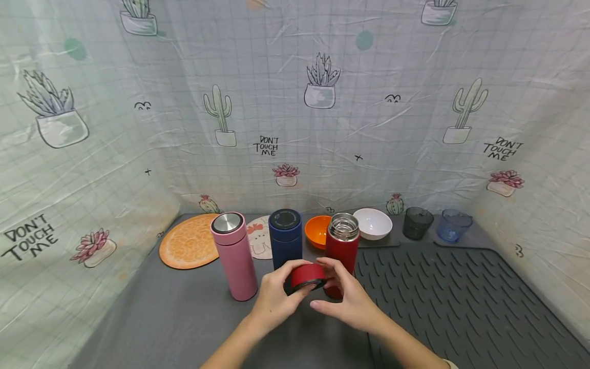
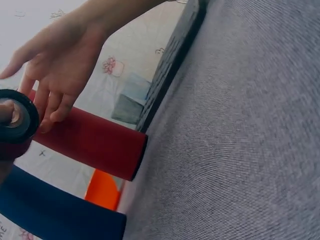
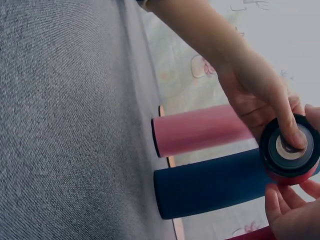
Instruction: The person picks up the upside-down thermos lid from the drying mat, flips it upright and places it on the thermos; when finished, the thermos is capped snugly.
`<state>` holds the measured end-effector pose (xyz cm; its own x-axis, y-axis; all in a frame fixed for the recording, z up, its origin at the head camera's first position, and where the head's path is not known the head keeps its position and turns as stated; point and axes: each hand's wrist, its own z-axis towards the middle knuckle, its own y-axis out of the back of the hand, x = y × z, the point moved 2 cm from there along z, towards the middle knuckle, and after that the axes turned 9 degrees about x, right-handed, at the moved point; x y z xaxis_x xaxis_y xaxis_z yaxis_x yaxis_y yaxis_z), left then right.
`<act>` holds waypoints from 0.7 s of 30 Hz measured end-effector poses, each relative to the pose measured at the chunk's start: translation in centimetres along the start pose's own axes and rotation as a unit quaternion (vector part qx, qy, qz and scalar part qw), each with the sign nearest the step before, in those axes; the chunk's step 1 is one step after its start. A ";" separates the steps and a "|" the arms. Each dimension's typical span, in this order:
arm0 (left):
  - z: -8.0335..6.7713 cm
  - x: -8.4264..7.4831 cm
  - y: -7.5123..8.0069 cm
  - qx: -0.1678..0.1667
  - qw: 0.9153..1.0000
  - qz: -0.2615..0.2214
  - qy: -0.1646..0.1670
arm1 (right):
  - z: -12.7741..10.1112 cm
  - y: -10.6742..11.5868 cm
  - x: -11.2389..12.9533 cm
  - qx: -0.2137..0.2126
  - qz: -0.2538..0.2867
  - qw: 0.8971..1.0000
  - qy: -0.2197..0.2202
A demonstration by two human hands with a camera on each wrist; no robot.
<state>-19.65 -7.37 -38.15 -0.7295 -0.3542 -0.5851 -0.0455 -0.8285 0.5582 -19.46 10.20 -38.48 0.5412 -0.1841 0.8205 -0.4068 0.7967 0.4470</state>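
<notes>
- I am seeing the red lid (image 1: 307,277) being held in both hands just below the centre of the head frame, right in front of the red flask (image 1: 341,253), whose steel mouth is standing open.
- The flask is standing just behind and a little right of the lid, its long axis upright; the lid is tilting, its open underside facing down toward the camera and its red top turned toward the flask.
- My left hand (image 1: 275,299) is gripping the lid from the left, fingers curling round the rim; in the right wrist view the thumb (image 3: 291,131) is pressing into the lid's (image 3: 288,150) grey inner seal.
- My right hand (image 1: 346,300) is cupping the lid from the right with loosely bent fingers touching its edge; in the left wrist view its fingertips (image 2: 50,117) are also resting against the flask's (image 2: 92,142) red side. Whether it is actually clamping the lid I cannot tell for sure.
- The right hand is sitting nearer the flask; the left is nearer the pink flask (image 1: 234,254) and the blue flask (image 1: 285,237), both capped, at centre left.
- The lid is looking like a short red cap with a black rim and a grey disc inside; the flask is a matte red cylinder with a bright metal neck.
- Everything is standing on the grey table (image 1: 184,318), beside the ribbed dark mat (image 1: 461,302) at lower right.
</notes>
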 end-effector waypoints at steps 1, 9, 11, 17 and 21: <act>-0.1 0.5 -0.2 -0.002 0.999 0.024 -0.039 | 0.0 0.0 -0.1 0.009 0.030 0.999 -0.008; 0.5 -0.4 -0.4 -0.023 0.923 0.175 -0.341 | 0.0 -0.2 -1.0 0.050 0.176 0.982 0.039; 0.6 -0.6 -0.5 -0.037 0.902 0.201 -0.380 | 0.0 -0.3 -0.9 0.047 0.175 0.981 0.062; 0.6 -0.9 -0.5 -0.042 0.886 0.231 -0.399 | 0.0 -0.4 -0.9 0.028 0.138 0.988 0.069; 0.6 -0.6 -0.4 -0.036 0.905 0.226 -0.359 | -0.2 -0.1 -0.5 0.009 0.118 0.991 0.062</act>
<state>-19.60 -6.57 -37.70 -0.9193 -0.3122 0.2396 0.3932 -0.7045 0.5908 -19.59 10.34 -39.03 0.5153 0.0783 0.8534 -0.5447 0.7988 0.2555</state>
